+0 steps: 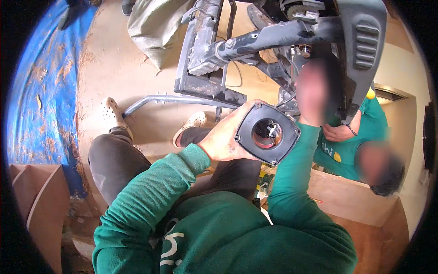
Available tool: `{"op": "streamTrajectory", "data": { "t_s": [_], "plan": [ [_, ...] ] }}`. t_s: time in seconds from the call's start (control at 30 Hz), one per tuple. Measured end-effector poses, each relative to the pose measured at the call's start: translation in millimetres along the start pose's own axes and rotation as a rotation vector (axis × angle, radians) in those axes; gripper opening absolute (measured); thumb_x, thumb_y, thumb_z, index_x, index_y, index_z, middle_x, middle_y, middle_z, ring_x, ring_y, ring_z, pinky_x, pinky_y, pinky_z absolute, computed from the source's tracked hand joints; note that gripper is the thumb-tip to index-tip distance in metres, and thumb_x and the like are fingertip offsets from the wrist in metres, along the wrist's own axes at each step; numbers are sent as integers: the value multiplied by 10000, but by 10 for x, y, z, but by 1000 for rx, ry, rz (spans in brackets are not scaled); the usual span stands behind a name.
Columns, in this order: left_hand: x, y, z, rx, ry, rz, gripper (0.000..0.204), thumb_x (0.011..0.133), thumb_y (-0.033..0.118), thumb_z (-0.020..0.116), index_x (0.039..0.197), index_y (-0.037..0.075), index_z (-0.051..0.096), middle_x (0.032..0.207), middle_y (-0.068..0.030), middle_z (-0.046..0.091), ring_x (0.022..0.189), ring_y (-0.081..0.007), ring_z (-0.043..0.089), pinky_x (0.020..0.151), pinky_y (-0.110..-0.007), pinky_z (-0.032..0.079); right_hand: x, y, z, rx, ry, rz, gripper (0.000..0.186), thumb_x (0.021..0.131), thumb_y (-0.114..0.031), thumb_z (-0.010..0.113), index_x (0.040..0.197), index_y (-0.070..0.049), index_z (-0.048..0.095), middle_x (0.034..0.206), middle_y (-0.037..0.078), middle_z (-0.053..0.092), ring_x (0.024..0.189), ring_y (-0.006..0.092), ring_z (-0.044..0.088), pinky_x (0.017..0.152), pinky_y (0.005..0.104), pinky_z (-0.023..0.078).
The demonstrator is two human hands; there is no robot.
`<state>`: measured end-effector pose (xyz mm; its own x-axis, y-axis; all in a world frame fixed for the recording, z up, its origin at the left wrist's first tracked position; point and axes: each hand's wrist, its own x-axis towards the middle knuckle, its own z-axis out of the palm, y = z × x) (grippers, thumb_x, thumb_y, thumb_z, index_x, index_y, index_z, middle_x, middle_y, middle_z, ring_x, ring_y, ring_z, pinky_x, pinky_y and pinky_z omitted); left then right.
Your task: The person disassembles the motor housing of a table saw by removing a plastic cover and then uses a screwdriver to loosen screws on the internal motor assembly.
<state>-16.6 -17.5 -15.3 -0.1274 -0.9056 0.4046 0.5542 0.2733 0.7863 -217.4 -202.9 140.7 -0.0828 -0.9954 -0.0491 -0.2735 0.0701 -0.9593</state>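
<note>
My left hand [224, 139] is closed round a square black housing [246, 133], which faces me with a round central opening and screws at its corners. My right hand [312, 93] is raised above and right of the housing, among the parts of a dark metal frame [278, 33]; it is blurred out, so its fingers and anything in them are unreadable. A grey plastic panel with ridged slots [365, 45] forms the frame's right side. A small cylindrical metal fitting [305, 49] shows just above my right hand.
At the right a co-worker in a green top [374, 118] leans in beside the frame. A blue tarp with shavings [45, 82] lies at the left. Plywood pieces [43, 196] stand lower left; a wooden box [356, 205] is lower right. A pale cloth [150, 27] lies behind.
</note>
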Motion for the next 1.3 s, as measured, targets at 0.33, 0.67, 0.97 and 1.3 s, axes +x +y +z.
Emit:
{"op": "streamTrajectory", "data": {
  "t_s": [0.33,0.67,0.97,1.3],
  "plan": [
    [16,-42,19,-28,13,7,1256,607,285,1042,1603,52,314,1517,-205,535,1408,-374,550,1178,-450,448,-13,-23,3,22,-28,-22,508,1084,-561,531,1072,-70,660,770,-40,542,656,86,472,581,247,368],
    [11,26,2,81,26,49,1261,611,286,1044,1605,39,309,1523,-206,528,1403,-372,559,1174,-437,451,-39,-40,6,58,-43,-65,473,1090,-500,559,1080,-35,647,775,-20,534,690,101,474,625,253,366],
    [1,23,-5,76,23,6,1271,612,301,1051,1608,25,310,1529,-214,523,1408,-359,557,1178,-433,447,-38,-11,31,40,-21,-73,467,1096,-495,544,1083,-38,636,785,-20,537,695,101,475,626,255,364],
    [13,11,3,60,5,-11,1292,609,289,1051,1619,22,291,1535,-229,517,1418,-371,546,1184,-435,440,-62,-45,32,48,-11,-60,498,1100,-510,525,1085,-22,625,795,-8,534,711,114,479,649,262,376]
  ]
}}
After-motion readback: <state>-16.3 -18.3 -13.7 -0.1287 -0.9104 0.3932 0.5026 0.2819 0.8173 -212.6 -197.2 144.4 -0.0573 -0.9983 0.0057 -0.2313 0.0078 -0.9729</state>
